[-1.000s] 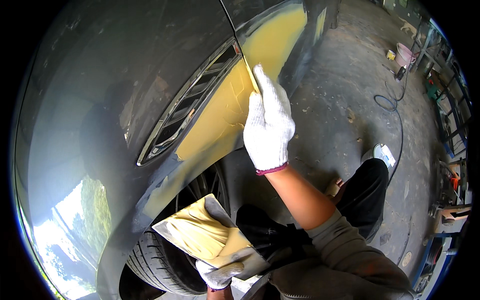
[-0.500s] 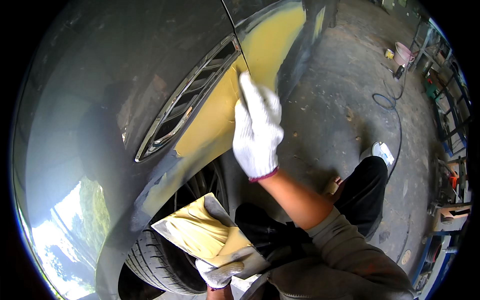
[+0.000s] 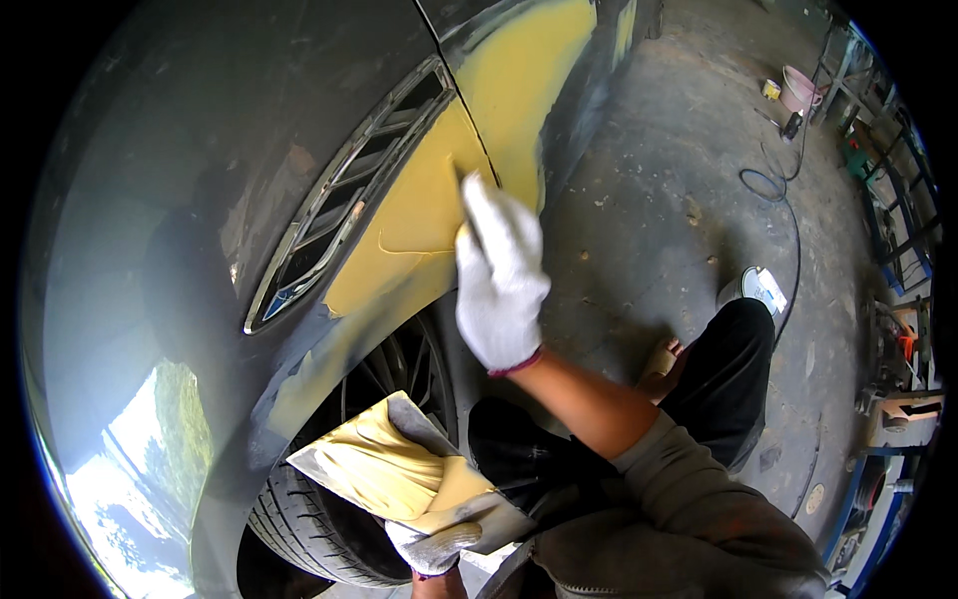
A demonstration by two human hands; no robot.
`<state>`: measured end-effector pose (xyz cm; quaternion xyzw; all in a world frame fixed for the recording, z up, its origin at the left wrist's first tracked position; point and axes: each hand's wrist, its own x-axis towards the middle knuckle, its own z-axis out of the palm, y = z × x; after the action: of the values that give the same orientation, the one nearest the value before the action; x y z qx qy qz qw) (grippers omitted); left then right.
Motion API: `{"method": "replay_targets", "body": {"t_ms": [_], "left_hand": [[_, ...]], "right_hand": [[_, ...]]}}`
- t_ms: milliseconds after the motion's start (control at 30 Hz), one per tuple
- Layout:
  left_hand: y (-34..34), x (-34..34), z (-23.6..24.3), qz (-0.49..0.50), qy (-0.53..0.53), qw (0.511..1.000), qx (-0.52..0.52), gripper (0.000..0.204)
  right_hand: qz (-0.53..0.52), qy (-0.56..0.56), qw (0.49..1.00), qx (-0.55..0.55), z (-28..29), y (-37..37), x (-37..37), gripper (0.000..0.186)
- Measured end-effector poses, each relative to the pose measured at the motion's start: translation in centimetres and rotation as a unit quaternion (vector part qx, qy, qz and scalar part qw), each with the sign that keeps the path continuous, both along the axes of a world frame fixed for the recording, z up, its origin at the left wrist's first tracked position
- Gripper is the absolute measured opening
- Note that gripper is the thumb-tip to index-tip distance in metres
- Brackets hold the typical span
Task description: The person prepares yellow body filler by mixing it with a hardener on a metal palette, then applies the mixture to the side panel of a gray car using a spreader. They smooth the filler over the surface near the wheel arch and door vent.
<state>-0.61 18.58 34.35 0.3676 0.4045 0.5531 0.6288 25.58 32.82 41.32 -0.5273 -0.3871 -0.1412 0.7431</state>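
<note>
My right hand (image 3: 502,275), in a white knit glove, is closed on a thin putty spreader (image 3: 461,185), seen nearly edge-on and blurred. The spreader meets the yellow body filler (image 3: 424,205) on the dark car's fender, just below the vent trim (image 3: 349,190) and beside the door gap. A thin raised line of filler runs across the patch left of the hand. Low in the view, my gloved left hand (image 3: 434,544) grips the lower edge of a flat mixing board (image 3: 504,519). A thick, folded mound of yellow filler (image 3: 384,464) lies on it.
The car's tyre (image 3: 299,529) and wheel are behind the board. On the concrete floor at right stand a tin (image 3: 743,290), a pink bucket (image 3: 800,92) and a coiled black hose (image 3: 766,188). Metal racks (image 3: 903,210) line the far right.
My right hand has moved down along the fender with the spreader, and a thin filler line now shows across the patch. The view has shifted slightly; my left hand still holds the board.
</note>
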Motion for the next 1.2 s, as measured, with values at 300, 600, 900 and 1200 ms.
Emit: {"method": "replay_targets", "body": {"t_ms": [300, 600, 900, 1200], "left_hand": [[0.2, -0.3, -0.1, -0.031, 0.049, 0.997, 0.054, 0.094], [0.3, -0.5, -0.1, -0.031, 0.061, 0.996, 0.059, 0.095], [0.5, -0.2, -0.3, -0.041, 0.062, 0.995, 0.064, 0.095], [0.6, 0.1, -0.4, -0.053, 0.063, 0.994, 0.066, 0.096]], "right_hand": [[0.021, -0.117, 0.992, 0.050, -1.2, -2.0, -1.6, 0.035], [0.060, -0.138, 0.989, 0.011, -1.4, -3.4, -2.4, 0.039], [-0.010, -0.111, 0.993, 0.025, -6.9, -1.1, -1.5, 0.039], [0.058, 0.019, 0.998, -0.010, -8.4, -1.1, -1.4, 0.040]]}}
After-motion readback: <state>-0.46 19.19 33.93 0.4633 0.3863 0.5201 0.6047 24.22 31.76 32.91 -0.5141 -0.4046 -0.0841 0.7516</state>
